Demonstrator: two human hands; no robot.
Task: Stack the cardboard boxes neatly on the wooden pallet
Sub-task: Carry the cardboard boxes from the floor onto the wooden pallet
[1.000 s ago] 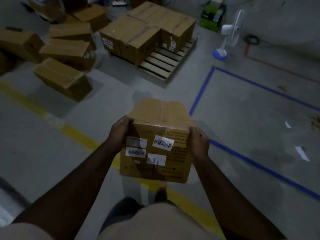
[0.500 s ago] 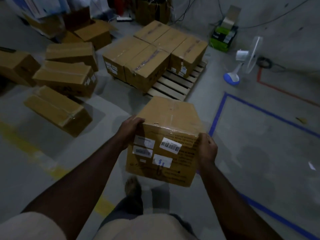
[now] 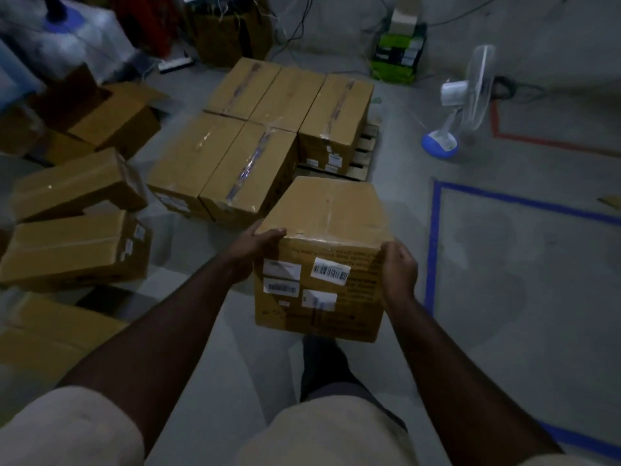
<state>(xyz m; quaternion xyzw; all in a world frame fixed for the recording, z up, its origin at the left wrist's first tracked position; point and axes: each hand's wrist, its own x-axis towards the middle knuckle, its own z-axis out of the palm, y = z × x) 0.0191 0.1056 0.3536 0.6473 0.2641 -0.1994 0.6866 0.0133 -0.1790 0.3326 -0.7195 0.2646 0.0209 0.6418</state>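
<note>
I carry a taped cardboard box (image 3: 327, 220) with white barcode labels on its near face. My left hand (image 3: 257, 245) grips its upper left corner and my right hand (image 3: 398, 265) grips its right edge. The box is held in the air in front of me. Just beyond it lies the wooden pallet (image 3: 364, 156), mostly covered by several sealed boxes (image 3: 248, 153) packed side by side. Only the pallet's right front slats show, partly hidden behind the carried box.
Loose boxes (image 3: 77, 247) lie tumbled on the floor at left, one open box (image 3: 111, 119) behind them. A white standing fan (image 3: 460, 102) stands right of the pallet. Blue tape (image 3: 433, 243) and red tape (image 3: 537, 141) mark the floor. Green cartons (image 3: 398, 55) sit by the wall.
I have walked closer to the pallet with the box; the pallet and its boxes now lie directly ahead. Both hands keep the same hold.
</note>
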